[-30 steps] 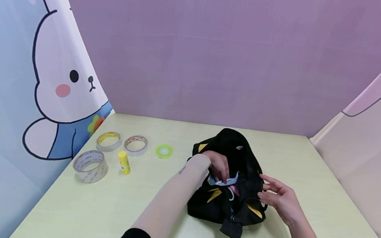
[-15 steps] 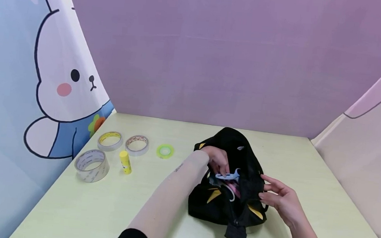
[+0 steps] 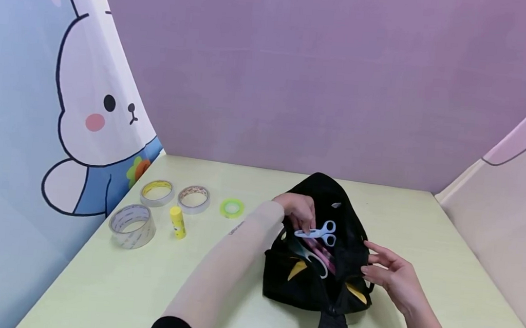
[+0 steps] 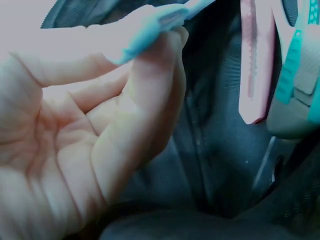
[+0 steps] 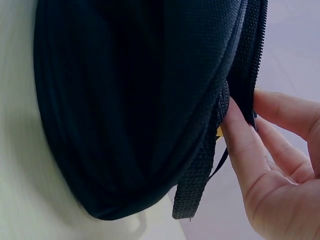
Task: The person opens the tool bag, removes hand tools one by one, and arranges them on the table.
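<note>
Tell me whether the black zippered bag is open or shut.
Open. The black zippered bag gapes, showing a pink box cutter inside, while the left hand pinches light-blue scissors at the opening.

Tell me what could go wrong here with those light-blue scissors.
The left grip pinches the light-blue scissors by the end away from the handles, so they might swing or drop into the black bag. Their handles could catch on the bag's opening if they are lifted. The right grip holds the bag just at its edge, so the bag might shift with a tug.
</note>
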The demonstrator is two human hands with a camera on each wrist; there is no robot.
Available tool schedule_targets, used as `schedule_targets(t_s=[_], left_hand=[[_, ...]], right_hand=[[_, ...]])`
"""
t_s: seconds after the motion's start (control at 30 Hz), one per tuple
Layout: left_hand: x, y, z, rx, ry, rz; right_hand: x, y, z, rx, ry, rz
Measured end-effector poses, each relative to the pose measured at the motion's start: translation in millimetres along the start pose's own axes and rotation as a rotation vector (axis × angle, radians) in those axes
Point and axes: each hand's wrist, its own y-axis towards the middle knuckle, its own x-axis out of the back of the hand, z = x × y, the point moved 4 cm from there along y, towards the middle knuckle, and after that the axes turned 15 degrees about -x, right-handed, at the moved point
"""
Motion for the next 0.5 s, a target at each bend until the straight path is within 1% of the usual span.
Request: schedule_targets(t_s=[0.1,0.27,0.5], left_hand=[[4.6,-4.5,-4.0,-0.022,-0.003,-0.034],[12.2,-11.6,-12.1,-0.081,-0.033,-0.084],[22.3,-23.6,-22.4,-0.147,-0.082,-0.070]], right_hand=[[0.3,0.1,0.3,0.000,0.001,0.002],[0.5,0.2,-0.4,0.004,0.004,0.007],[1.6,1.2,-1.8,0.007,0.001,0.005]])
